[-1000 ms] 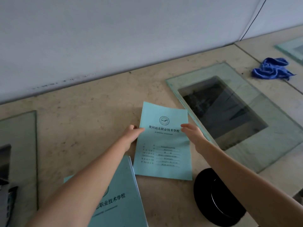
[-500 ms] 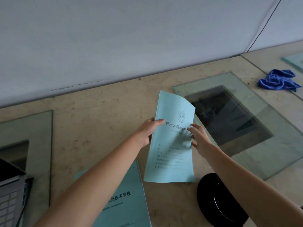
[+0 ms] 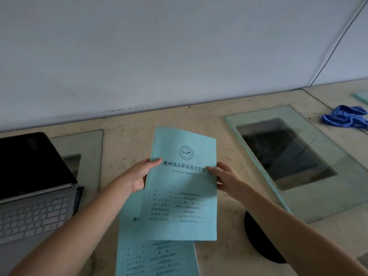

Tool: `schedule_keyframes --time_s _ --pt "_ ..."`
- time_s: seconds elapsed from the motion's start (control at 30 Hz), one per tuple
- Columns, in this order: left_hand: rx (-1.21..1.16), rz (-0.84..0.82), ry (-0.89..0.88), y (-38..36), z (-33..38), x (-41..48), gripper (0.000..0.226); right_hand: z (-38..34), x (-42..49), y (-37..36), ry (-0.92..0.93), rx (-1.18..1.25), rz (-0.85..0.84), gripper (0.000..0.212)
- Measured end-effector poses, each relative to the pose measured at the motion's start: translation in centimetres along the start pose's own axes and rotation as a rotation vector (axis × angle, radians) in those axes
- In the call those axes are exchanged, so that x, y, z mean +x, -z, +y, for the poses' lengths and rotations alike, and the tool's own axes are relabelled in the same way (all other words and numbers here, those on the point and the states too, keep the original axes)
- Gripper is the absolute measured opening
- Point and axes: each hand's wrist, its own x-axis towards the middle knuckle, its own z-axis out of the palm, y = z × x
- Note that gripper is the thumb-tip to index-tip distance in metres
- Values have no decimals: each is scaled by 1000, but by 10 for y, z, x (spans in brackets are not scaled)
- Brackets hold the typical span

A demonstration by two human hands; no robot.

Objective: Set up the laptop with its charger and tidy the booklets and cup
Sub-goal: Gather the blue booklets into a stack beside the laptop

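Note:
I hold a light blue booklet (image 3: 182, 198) with a round emblem above the beige desk. My left hand (image 3: 137, 176) grips its left edge with the thumb on the cover, and my right hand (image 3: 226, 179) pinches its right edge. It hangs over a second light blue booklet (image 3: 157, 257) that lies flat below, partly covered. An open laptop (image 3: 33, 188) with a dark screen and grey keyboard sits at the left. A black round object (image 3: 258, 240), possibly the cup, lies under my right forearm. No charger is visible.
The beige desk (image 3: 123, 128) meets a white wall at the back. A glass pane (image 3: 310, 162) over a dark recess lies to the right, another glass pane (image 3: 87, 148) behind the laptop. A crumpled blue cloth (image 3: 344, 117) lies at the far right.
The booklet has been lifted off the desk and carried left and nearer, now over the second booklet. Both hands grip it. The laptop has come into view at the left.

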Motion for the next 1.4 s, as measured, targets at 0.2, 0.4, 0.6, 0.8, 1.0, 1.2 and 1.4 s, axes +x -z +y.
schedule_keyframes --time_s 0.2,0.4,0.6,0.8,1.0,1.2,1.4 --pt "-31 101 131 48 -64 -29 30 35 -24 -39 -47 -160 -24 25" --pt "-52 306 78 63 -110 -54 27 76 -36 -71 -37 -329 91 23" --pt "-152 510 6 73 -139 -60 28 97 -37 -88 54 -539 224 12" --pt "-94 627 -12 79 -150 -60 20 97 -41 -92 83 -559 212 11" --pt "78 622 -53 83 -159 -60 25 91 -27 -94 61 -607 136 19" --pt "311 612 -97 87 -152 -58 23 92 -21 -92 26 -730 130 19" --pt "412 584 -90 87 -151 -58 19 88 -18 -83 45 -928 59 9"
